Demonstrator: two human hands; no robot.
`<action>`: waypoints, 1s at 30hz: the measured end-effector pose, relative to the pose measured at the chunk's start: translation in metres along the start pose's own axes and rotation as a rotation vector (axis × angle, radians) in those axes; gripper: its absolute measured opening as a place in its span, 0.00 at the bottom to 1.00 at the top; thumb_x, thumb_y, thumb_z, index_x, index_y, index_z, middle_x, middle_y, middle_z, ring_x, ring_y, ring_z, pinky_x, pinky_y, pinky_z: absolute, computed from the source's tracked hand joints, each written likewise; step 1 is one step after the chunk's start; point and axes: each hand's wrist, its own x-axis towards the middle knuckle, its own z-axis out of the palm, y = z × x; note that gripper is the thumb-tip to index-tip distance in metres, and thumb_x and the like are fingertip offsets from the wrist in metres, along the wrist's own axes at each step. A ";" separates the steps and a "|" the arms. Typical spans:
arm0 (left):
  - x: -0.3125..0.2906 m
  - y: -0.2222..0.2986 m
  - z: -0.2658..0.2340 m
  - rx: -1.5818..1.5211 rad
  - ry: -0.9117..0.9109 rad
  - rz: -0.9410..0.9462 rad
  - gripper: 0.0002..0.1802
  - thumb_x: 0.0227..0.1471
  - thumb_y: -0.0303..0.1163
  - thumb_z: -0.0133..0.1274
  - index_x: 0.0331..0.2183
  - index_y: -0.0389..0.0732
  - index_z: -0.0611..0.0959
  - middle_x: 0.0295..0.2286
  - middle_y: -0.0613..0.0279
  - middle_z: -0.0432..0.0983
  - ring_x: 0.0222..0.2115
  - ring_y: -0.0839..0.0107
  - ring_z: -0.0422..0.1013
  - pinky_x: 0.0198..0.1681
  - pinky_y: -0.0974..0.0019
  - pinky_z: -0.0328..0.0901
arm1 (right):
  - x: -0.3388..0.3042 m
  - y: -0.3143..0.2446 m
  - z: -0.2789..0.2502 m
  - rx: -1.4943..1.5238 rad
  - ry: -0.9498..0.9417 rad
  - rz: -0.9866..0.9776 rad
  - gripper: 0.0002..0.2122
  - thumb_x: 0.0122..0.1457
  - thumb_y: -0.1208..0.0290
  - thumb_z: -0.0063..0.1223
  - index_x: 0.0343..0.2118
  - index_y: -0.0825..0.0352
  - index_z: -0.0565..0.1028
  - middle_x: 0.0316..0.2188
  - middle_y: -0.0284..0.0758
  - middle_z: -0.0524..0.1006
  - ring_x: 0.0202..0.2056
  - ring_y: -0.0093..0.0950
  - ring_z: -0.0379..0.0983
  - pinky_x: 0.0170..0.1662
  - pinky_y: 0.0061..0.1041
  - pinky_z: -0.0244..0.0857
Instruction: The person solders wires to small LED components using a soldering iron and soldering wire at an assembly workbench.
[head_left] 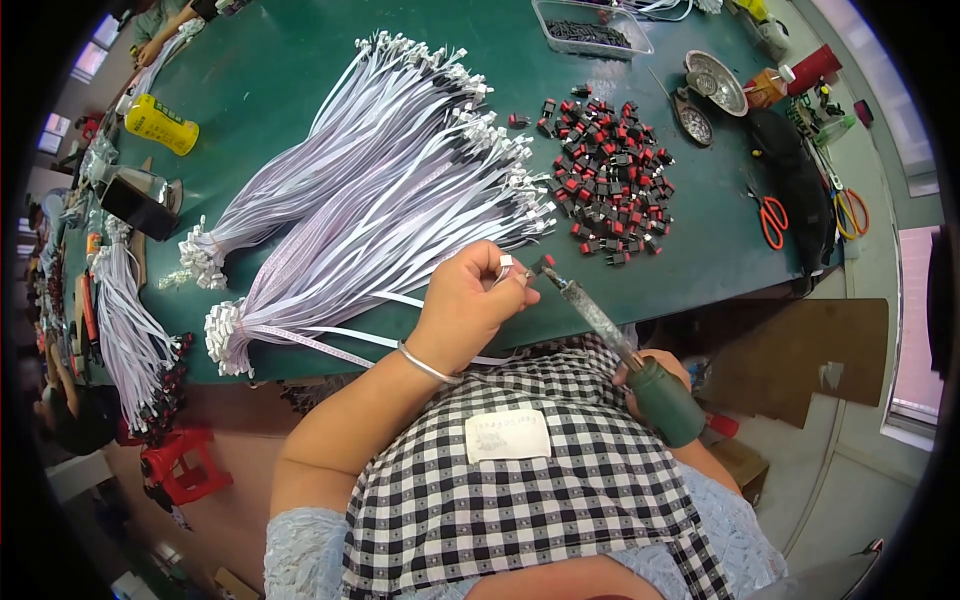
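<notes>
My left hand point(462, 305), with a bracelet at its wrist, is closed in a pinch over the table's near edge. It grips a pale flat cable with a small white connector point(506, 262) standing up between the fingers. Just past the fingertips sits a small black and red switch point(543, 263); whether the fingers touch it I cannot tell. My right hand point(672, 364) is wrapped round the green handle of a soldering iron point(605, 325), partly hidden behind it. The iron's tip points up and left, at or right beside the switch.
Bundled white flat cables point(390, 180) spread across the green table point(690, 240). Right of them lies a heap of red and black switches point(612, 175). Farther right are orange-handled scissors point(772, 222) and metal dishes point(715, 82). A yellow bottle point(162, 124) stands left; another person's arm point(165, 38) shows far left.
</notes>
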 end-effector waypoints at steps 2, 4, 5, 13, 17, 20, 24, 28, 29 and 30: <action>0.002 0.000 0.001 0.014 -0.002 -0.004 0.03 0.46 0.22 0.48 0.27 0.35 0.71 0.27 0.61 0.70 0.26 0.71 0.71 0.29 0.73 0.64 | -0.004 0.012 0.009 0.262 0.139 -0.081 0.05 0.42 0.77 0.54 0.25 0.68 0.73 0.21 0.36 0.73 0.25 0.28 0.70 0.27 0.25 0.63; 0.002 -0.002 0.001 0.012 -0.001 0.007 0.03 0.46 0.22 0.48 0.27 0.35 0.71 0.27 0.61 0.70 0.26 0.72 0.71 0.29 0.73 0.64 | -0.006 0.012 0.013 0.134 0.161 -0.065 0.07 0.38 0.78 0.54 0.25 0.67 0.73 0.21 0.33 0.73 0.24 0.27 0.70 0.27 0.23 0.63; 0.002 -0.003 0.001 0.011 -0.004 0.017 0.03 0.46 0.22 0.47 0.27 0.36 0.71 0.26 0.61 0.70 0.26 0.72 0.70 0.29 0.73 0.64 | -0.006 0.012 0.014 0.005 0.185 -0.047 0.09 0.34 0.78 0.54 0.24 0.66 0.73 0.21 0.31 0.73 0.23 0.26 0.69 0.28 0.22 0.63; 0.003 -0.005 0.002 0.052 0.004 0.060 0.02 0.46 0.22 0.47 0.27 0.36 0.71 0.26 0.62 0.70 0.26 0.74 0.70 0.30 0.74 0.65 | -0.004 0.007 0.013 -0.245 0.105 0.035 0.08 0.36 0.75 0.56 0.23 0.65 0.73 0.22 0.32 0.74 0.25 0.25 0.70 0.29 0.24 0.63; 0.003 -0.006 0.001 0.087 0.003 0.092 0.02 0.46 0.21 0.47 0.27 0.36 0.71 0.26 0.62 0.70 0.25 0.76 0.70 0.30 0.75 0.65 | -0.003 0.002 0.012 -0.251 0.103 0.058 0.06 0.37 0.76 0.56 0.22 0.65 0.74 0.22 0.31 0.74 0.24 0.25 0.70 0.28 0.23 0.62; 0.004 -0.006 0.002 0.100 0.011 0.107 0.02 0.46 0.21 0.47 0.26 0.36 0.71 0.26 0.62 0.70 0.25 0.76 0.70 0.31 0.75 0.65 | -0.004 0.001 0.014 -0.206 0.090 0.147 0.05 0.37 0.77 0.56 0.21 0.65 0.74 0.22 0.31 0.74 0.24 0.26 0.69 0.27 0.23 0.63; 0.003 -0.007 0.001 0.125 0.024 0.103 0.02 0.46 0.21 0.47 0.26 0.36 0.71 0.26 0.62 0.70 0.25 0.76 0.70 0.30 0.76 0.65 | -0.008 0.009 0.017 -0.228 0.069 0.127 0.06 0.36 0.79 0.56 0.22 0.66 0.74 0.22 0.32 0.74 0.24 0.26 0.69 0.27 0.22 0.62; 0.004 -0.008 0.001 0.126 0.004 0.079 0.02 0.46 0.21 0.47 0.27 0.35 0.71 0.26 0.63 0.70 0.26 0.76 0.70 0.30 0.76 0.65 | -0.012 0.028 0.022 -0.072 0.139 0.113 0.04 0.42 0.79 0.53 0.24 0.70 0.73 0.22 0.33 0.74 0.21 0.23 0.69 0.27 0.20 0.63; 0.004 -0.008 0.001 0.127 0.004 0.057 0.02 0.46 0.21 0.47 0.27 0.35 0.71 0.26 0.62 0.70 0.26 0.75 0.71 0.29 0.76 0.64 | -0.008 0.026 0.021 -0.016 0.230 -0.121 0.03 0.46 0.78 0.51 0.25 0.71 0.73 0.22 0.34 0.74 0.20 0.22 0.69 0.27 0.19 0.64; 0.003 -0.008 0.001 0.128 0.008 0.055 0.02 0.46 0.21 0.47 0.27 0.35 0.71 0.26 0.62 0.70 0.26 0.75 0.71 0.29 0.76 0.64 | -0.005 0.016 0.017 -0.012 0.227 -0.121 0.03 0.46 0.78 0.51 0.25 0.71 0.73 0.22 0.34 0.74 0.20 0.22 0.69 0.27 0.19 0.64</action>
